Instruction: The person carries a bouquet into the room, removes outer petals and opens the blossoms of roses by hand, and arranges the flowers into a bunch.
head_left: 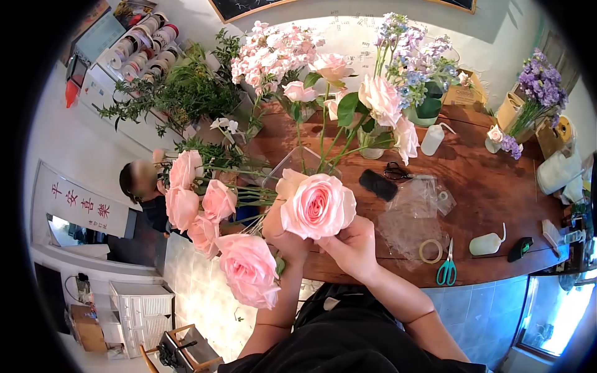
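Note:
A large, fully opened pink rose (318, 206) faces me at the middle of the view. My right hand (356, 248) is closed just under the bloom, its thumb and fingers pinching at the base. From the other side my left hand (285, 235) is curled against the same rose; the petals hide most of its fingers. Beside my left wrist hangs another big pink rose (249, 268). Several more pink roses (185, 208) lean out to the left, their green stems running back behind my left hand. Pale pink roses (380, 99) stand upright just beyond my hands.
On the wooden table (491, 180) lie teal-handled scissors (446, 271), a tape roll (430, 250), clear plastic wrap (404, 221), a dark pouch (378, 184) and squeeze bottles (487, 244). Purple flowers (541, 81) stand at right, greenery (180, 90) at back left. A person (149, 193) is at left.

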A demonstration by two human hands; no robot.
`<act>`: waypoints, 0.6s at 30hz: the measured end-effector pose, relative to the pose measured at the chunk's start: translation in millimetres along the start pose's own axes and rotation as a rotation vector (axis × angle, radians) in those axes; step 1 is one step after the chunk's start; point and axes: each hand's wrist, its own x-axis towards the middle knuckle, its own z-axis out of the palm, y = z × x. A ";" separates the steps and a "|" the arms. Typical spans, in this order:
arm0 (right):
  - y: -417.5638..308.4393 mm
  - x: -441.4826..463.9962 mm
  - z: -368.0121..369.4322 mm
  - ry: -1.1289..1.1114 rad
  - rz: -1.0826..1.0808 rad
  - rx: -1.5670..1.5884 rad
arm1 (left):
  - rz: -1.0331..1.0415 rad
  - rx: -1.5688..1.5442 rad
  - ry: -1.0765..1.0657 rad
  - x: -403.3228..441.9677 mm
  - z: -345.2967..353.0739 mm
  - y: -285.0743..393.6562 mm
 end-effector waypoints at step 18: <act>-22.8 40.6 -11.3 -0.091 -0.093 -0.113 | -0.532 -0.392 -0.473 -42.6 -54.2 -91.0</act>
